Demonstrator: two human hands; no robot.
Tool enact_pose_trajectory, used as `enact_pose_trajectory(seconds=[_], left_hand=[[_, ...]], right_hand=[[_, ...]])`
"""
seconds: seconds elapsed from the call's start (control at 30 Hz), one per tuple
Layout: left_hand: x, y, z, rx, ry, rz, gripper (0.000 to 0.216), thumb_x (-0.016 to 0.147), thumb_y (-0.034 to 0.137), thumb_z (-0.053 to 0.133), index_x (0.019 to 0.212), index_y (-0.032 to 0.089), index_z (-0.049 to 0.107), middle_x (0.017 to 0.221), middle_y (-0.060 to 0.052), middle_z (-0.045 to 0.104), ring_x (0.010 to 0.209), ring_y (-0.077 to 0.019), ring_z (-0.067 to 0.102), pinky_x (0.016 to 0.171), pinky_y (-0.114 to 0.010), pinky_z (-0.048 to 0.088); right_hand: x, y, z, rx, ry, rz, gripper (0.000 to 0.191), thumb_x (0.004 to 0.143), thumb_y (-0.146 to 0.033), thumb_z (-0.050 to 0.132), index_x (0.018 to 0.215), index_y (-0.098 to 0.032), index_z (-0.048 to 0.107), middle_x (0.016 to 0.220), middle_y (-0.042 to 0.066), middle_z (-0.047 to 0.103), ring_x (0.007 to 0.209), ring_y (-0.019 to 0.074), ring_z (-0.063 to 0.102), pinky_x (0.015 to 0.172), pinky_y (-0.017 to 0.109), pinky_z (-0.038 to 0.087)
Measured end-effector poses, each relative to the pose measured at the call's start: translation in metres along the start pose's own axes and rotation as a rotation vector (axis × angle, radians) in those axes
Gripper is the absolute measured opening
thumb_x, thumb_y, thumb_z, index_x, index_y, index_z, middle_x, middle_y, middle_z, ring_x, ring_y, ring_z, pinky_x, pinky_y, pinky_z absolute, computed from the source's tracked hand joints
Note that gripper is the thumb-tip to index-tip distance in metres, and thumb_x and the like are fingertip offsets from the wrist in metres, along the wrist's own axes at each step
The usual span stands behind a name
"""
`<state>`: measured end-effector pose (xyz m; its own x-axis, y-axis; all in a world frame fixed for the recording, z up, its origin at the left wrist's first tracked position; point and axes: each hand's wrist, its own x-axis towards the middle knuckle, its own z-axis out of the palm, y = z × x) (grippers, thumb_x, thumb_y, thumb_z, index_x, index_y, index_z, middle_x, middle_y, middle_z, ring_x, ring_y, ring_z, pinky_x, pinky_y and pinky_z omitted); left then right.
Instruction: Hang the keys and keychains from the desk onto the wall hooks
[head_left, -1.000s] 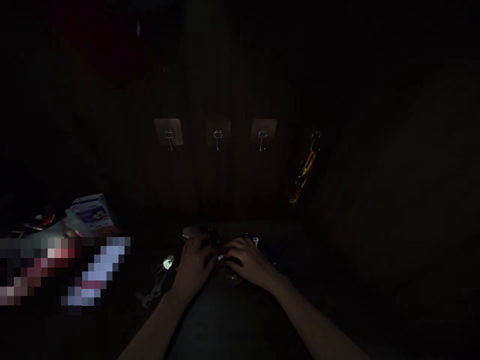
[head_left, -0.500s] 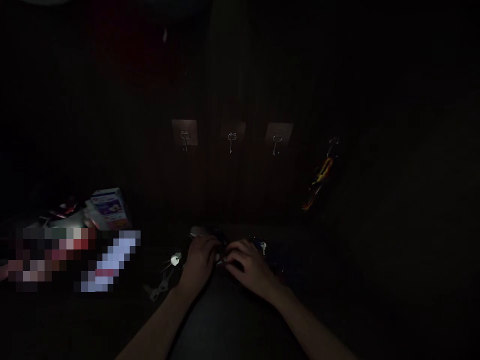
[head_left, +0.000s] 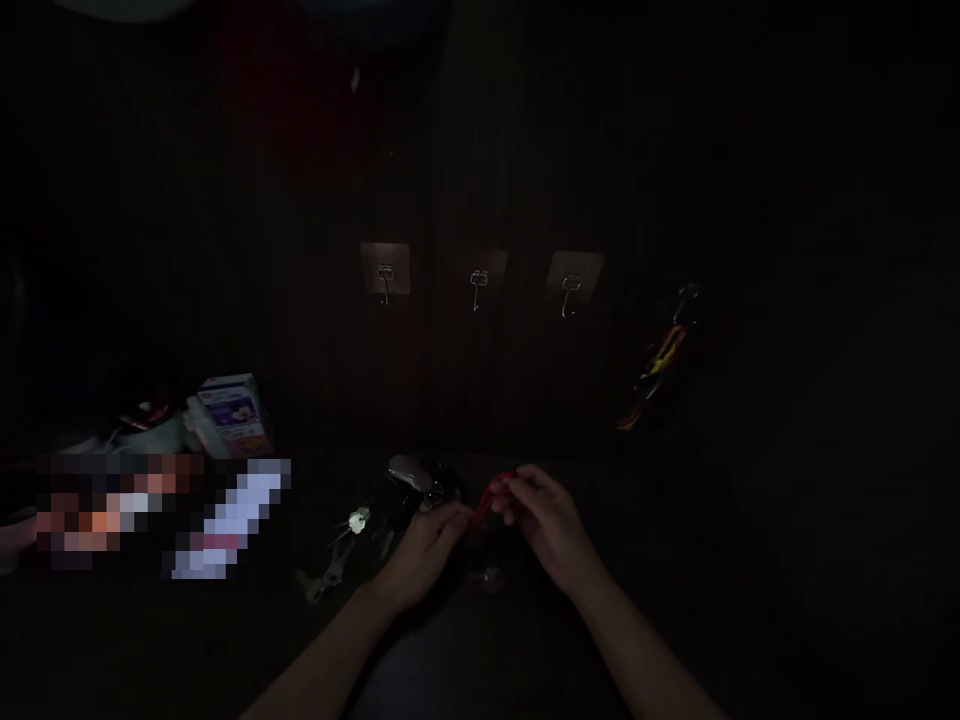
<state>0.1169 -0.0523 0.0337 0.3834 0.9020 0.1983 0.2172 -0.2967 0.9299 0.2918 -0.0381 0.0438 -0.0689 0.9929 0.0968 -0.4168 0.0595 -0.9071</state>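
A red cord (head_left: 490, 496) runs between my hands in the dim light. My left hand (head_left: 421, 556) pinches its lower end, fingers closed. At the upper end my right hand (head_left: 553, 528) holds the cord between thumb and fingers. Below it is a dark, faintly shiny item (head_left: 487, 574) that I cannot make out; whether it is tied to the cord is unclear. Just beyond my left hand lies a bunch of dark keys with a silvery oval piece (head_left: 409, 472). Left of that hand are a bright key (head_left: 358, 520) and a flat metal piece (head_left: 327, 578).
Three wall hooks (head_left: 478, 280) in a row face me. Farther right, another hook (head_left: 687, 294) carries a yellow and red cord (head_left: 663, 362). A printed box (head_left: 235, 414) stands at the left, behind blurred-out items (head_left: 232, 520). Much of the scene is dark.
My hands have drawn apart, and the red cord now shows between them. My left hand has come off the key bunch, uncovering the silvery oval piece. The view has shifted slightly.
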Motion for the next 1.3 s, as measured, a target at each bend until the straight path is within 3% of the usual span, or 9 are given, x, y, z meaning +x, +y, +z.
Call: enact_pose_trajectory(seconds=[0.2, 0.3, 0.4, 0.77, 1.03, 1.3], left_hand=[[0.004, -0.008, 0.003, -0.497, -0.007, -0.178, 0.023, 0.084, 0.036, 0.047, 0.088, 0.018, 0.061, 0.075, 0.0, 0.063, 0.067, -0.0136, 0.061, 0.066, -0.024, 0.046], [0.004, -0.008, 0.002, -0.759, -0.06, -0.247, 0.019, 0.082, 0.034, 0.052, 0.09, 0.017, 0.057, 0.083, -0.002, 0.064, 0.061, -0.0122, 0.063, 0.063, -0.025, 0.047], [0.004, -0.003, -0.001, -0.872, -0.117, -0.319, 0.017, 0.081, 0.03, 0.054, 0.092, 0.018, 0.054, 0.096, -0.007, 0.066, 0.063, -0.0127, 0.066, 0.066, -0.027, 0.049], [0.003, -0.005, -0.007, -1.029, -0.122, -0.362, 0.029, 0.084, 0.015, 0.053, 0.112, 0.014, 0.052, 0.11, -0.014, 0.066, 0.089, -0.0188, 0.068, 0.084, -0.032, 0.049], [0.003, -0.011, -0.009, -1.017, -0.111, -0.306, 0.037, 0.083, 0.02, 0.06, 0.119, 0.018, 0.052, 0.124, -0.012, 0.058, 0.107, -0.0212, 0.06, 0.097, -0.036, 0.042], [0.006, -0.014, -0.007, -0.912, 0.075, -0.302, 0.05, 0.072, 0.01, 0.07, 0.118, 0.022, 0.054, 0.104, -0.004, 0.064, 0.101, -0.0179, 0.062, 0.098, -0.036, 0.04]], right_hand=[[0.009, 0.004, -0.01, 0.153, 0.146, 0.105, 0.022, 0.062, -0.03, 0.078, 0.074, -0.019, 0.064, 0.072, 0.0, 0.069, 0.062, 0.0113, 0.066, 0.049, 0.017, 0.047], [0.01, 0.009, -0.011, 0.16, 0.13, 0.122, 0.022, 0.062, -0.029, 0.078, 0.075, -0.019, 0.063, 0.075, 0.001, 0.07, 0.067, 0.0142, 0.068, 0.052, 0.019, 0.05], [0.01, 0.012, -0.011, 0.151, 0.097, 0.113, 0.021, 0.065, -0.028, 0.076, 0.077, -0.019, 0.063, 0.079, 0.002, 0.071, 0.072, 0.0153, 0.068, 0.055, 0.021, 0.051], [0.013, 0.016, -0.016, 0.206, 0.082, 0.111, 0.017, 0.068, -0.025, 0.074, 0.081, -0.02, 0.064, 0.08, 0.0, 0.071, 0.072, 0.0131, 0.069, 0.058, 0.019, 0.052], [0.011, 0.011, -0.014, 0.257, 0.089, 0.122, 0.021, 0.064, -0.025, 0.078, 0.079, -0.02, 0.065, 0.077, -0.001, 0.072, 0.068, 0.0113, 0.068, 0.056, 0.017, 0.052], [0.011, 0.006, -0.014, 0.26, 0.101, 0.115, 0.025, 0.059, -0.027, 0.081, 0.077, -0.018, 0.065, 0.074, 0.001, 0.072, 0.064, 0.0114, 0.067, 0.054, 0.017, 0.052]])
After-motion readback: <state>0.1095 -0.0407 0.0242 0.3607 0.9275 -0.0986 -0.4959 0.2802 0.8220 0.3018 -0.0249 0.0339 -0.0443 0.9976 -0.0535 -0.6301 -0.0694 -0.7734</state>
